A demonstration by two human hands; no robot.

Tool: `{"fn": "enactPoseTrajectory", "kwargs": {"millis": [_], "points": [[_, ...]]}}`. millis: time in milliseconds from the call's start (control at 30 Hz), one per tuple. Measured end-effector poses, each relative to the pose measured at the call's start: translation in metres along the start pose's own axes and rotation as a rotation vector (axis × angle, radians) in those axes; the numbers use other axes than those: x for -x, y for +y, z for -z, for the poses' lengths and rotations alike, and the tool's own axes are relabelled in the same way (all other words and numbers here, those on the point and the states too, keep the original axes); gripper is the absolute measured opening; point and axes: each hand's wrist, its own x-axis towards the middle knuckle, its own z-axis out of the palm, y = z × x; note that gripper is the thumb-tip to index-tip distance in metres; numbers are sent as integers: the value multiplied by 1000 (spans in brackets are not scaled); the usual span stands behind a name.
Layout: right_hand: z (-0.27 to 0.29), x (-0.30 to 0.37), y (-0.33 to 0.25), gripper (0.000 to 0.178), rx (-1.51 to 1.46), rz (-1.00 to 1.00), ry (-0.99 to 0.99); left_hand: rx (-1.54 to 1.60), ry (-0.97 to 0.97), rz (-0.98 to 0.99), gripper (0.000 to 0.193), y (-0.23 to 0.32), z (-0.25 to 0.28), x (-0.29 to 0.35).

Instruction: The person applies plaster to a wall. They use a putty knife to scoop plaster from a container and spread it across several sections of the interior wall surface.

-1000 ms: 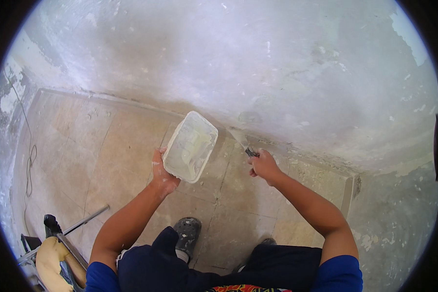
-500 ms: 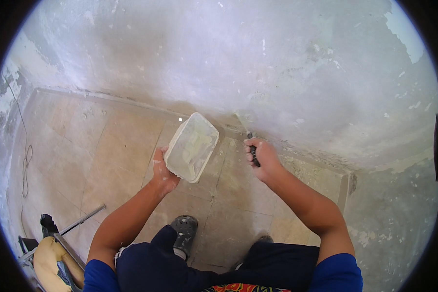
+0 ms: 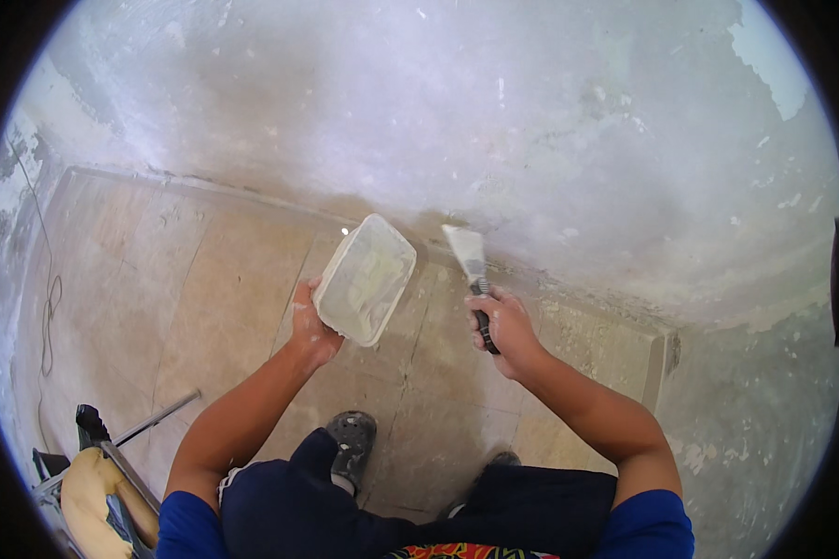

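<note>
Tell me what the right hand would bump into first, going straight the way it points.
Most likely the wall, met by the scraper that the right hand holds, which points toward it; how close they are is unclear.

Putty-knife blade: the pale metal blade of the black-handled putty knife [image 3: 466, 248], right of the white rectangular plastic tub [image 3: 334, 272], now turns its broad face to view; half a second ago it was a thin, nearly edge-on sliver.
Blade reach: beside the tub's upper half, its tip higher than a second ago but lower than half a second ago; whether it touches the wall cannot be told.
Handle: more of it shows below the grip than a second ago.
Right-hand fingers [image 3: 481, 304]: lowered since half a second ago, level with the tub's lower half.
White spot [image 3: 345, 231]: appeared within the last second, just beside the tub's upper-left side.
</note>
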Motion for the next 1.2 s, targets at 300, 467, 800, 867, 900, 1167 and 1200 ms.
{"fn": "enactPoseTrajectory", "kwargs": {"millis": [300, 467, 800, 867, 900, 1167, 1200], "points": [[14, -64, -42, 10, -346, -168, -190, -45, 47, 21, 61, -1, -9, -1], [25, 6, -87, 10, -298, 23, -128, -41, 32, 3, 57, 3, -3, -3], [22, 15, -44, 18, 163, 57, -160, 40, -3, -73, 58, 23, -5, -5], [39, -5, -40, 20, 160, -16, -183, 39, -1, -46, 50, 17, -16, -7], [42, -12, -47, 21, 89, -80, -221, 41, 22, -42, 54, 16, -15, -8], [98, -46, -125, 20, -177, -145, -200, 30, 7, -21, 59, 10, 1, -10], [106, -42, -129, 18, -175, -122, -157, 30, 4, -15, 57, 10, 0, -10]]}}
